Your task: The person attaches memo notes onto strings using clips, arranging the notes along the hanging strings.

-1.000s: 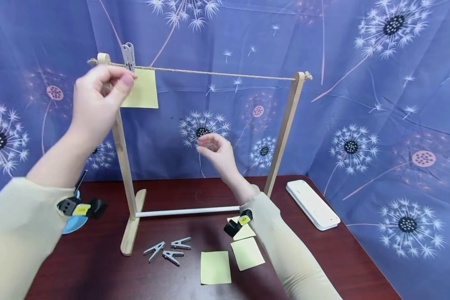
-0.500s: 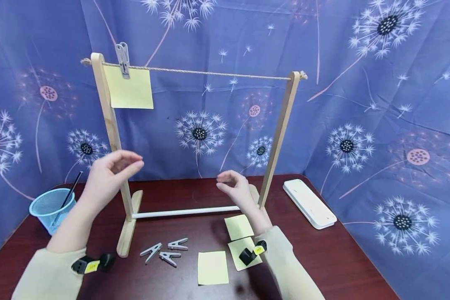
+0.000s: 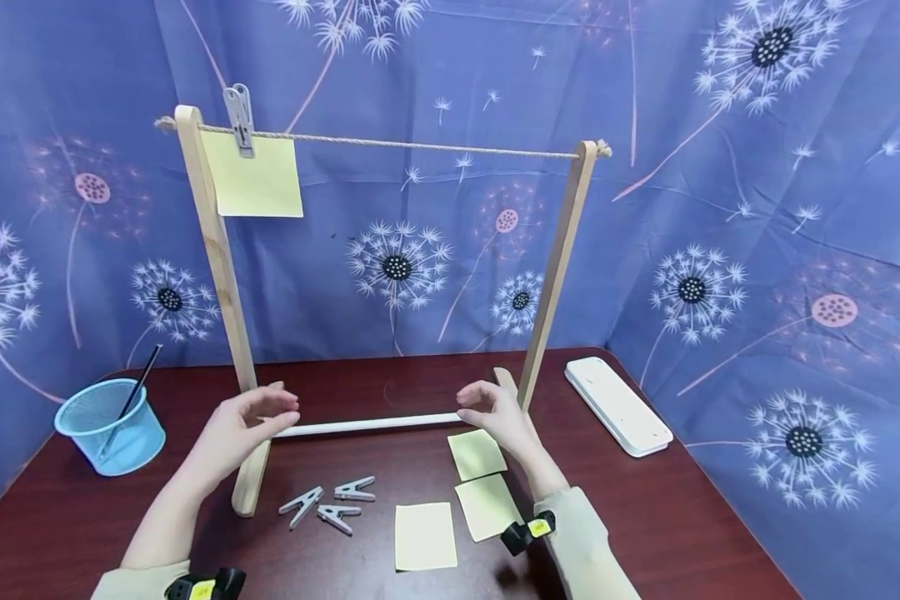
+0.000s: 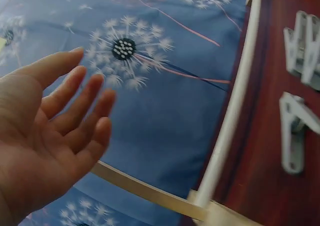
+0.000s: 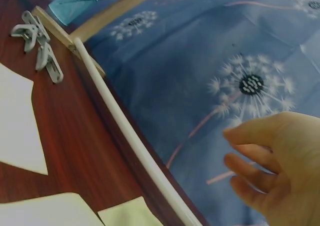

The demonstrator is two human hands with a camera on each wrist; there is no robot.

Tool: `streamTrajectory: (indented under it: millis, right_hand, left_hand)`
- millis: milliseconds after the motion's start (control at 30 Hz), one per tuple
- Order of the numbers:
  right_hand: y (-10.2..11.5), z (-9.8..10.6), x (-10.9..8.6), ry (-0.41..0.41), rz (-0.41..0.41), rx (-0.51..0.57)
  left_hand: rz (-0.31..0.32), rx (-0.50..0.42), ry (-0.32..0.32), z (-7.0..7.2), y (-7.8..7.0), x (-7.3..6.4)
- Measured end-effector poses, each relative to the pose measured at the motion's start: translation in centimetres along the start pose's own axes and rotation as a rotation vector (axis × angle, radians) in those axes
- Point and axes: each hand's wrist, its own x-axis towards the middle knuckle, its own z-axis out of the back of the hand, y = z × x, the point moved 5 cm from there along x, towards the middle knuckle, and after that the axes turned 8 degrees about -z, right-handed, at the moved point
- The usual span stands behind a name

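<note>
A yellow sticky note (image 3: 258,185) hangs at the left end of the rope (image 3: 390,142), held there by a grey clothespin (image 3: 240,121). My left hand (image 3: 234,433) is in front of the left post's foot, fingers loosely curved and holding nothing; its bare palm shows in the left wrist view. Beside the right post, my right hand (image 3: 498,414) hovers above the loose notes, relaxed and likewise without anything in it. Several grey clothespins (image 3: 336,517) lie on the table between the hands. To their right are a yellow note (image 3: 425,537), a second note (image 3: 487,506) and a third note (image 3: 477,454).
The wooden frame has a left post (image 3: 221,250), a right post (image 3: 558,267) and a white bottom bar (image 3: 367,426). A blue mesh cup (image 3: 123,437) with a black pencil stands at left. At right lies a white case (image 3: 621,407). Patterned cloth hangs behind the table.
My left hand has let go near the hung note's clothespin and come down to table height. The right hand has lowered and shifted right, toward the loose notes.
</note>
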Motion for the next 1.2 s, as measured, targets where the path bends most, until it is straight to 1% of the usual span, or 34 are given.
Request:
streamTrajectory:
  millis: [33,67,133,233,267,367,467,567,600,667,800,900,967,1100,1200]
  right_hand:
    - [-0.1,0.1,-0.2,0.010,0.033,-0.020]
    - [-0.3,0.2,-0.3,0.024,0.046,-0.030]
    - [-0.8,0.4,-0.6,0.050,0.047,-0.045]
    - [-1.5,0.5,-0.9,0.098,-0.033,-0.045]
    - [-1.8,0.5,-1.0,0.111,-0.077,-0.044]
    - [-2.3,0.6,-1.3,0.122,-0.144,-0.065]
    - [-2.7,0.7,-1.4,0.124,-0.156,-0.095]
    - [-3.1,0.8,-1.4,0.147,-0.163,-0.106]
    - [-3.2,0.8,-1.5,0.158,-0.158,-0.124]
    - [-3.4,0.7,-1.5,0.184,-0.159,-0.164]
    - [-3.8,0.5,-1.8,0.218,-0.156,-0.299]
    - [-3.9,0.3,-1.9,0.233,-0.153,-0.376]
    - [-3.9,0.2,-2.0,0.242,-0.141,-0.425]
    - [-4.0,0.0,-2.3,0.306,-0.140,-0.454]
    - [-4.0,-0.2,-2.5,0.368,-0.138,-0.443]
  left_hand:
    - [0.005,-0.009,0.026,-0.4,0.5,-0.2]
    - [0.008,-0.021,0.049,-0.8,0.9,-0.4]
    - [-0.002,-0.047,0.096,-1.6,1.5,-0.7]
    - [-0.005,-0.096,0.154,-2.5,2.2,-1.1]
    - [-0.007,-0.102,0.173,-2.7,2.5,-1.3]
    - [0.000,-0.123,0.243,-3.4,3.0,-1.7]
    - [-0.021,-0.121,0.333,-3.9,3.4,-2.2]
    - [-0.041,-0.128,0.419,-4.4,3.6,-2.7]
    - [-0.040,-0.132,0.441,-4.5,3.7,-2.8]
    - [-0.005,-0.148,0.478,-4.7,4.0,-3.1]
    - [0.070,-0.160,0.528,-5.2,4.5,-3.5]
    - [0.093,-0.148,0.546,-5.5,4.7,-3.4]
    - [0.094,-0.137,0.553,-5.6,4.7,-3.4]
    - [0.108,-0.115,0.573,-5.7,4.7,-3.5]
    - [0.133,-0.130,0.591,-5.7,4.7,-3.6]
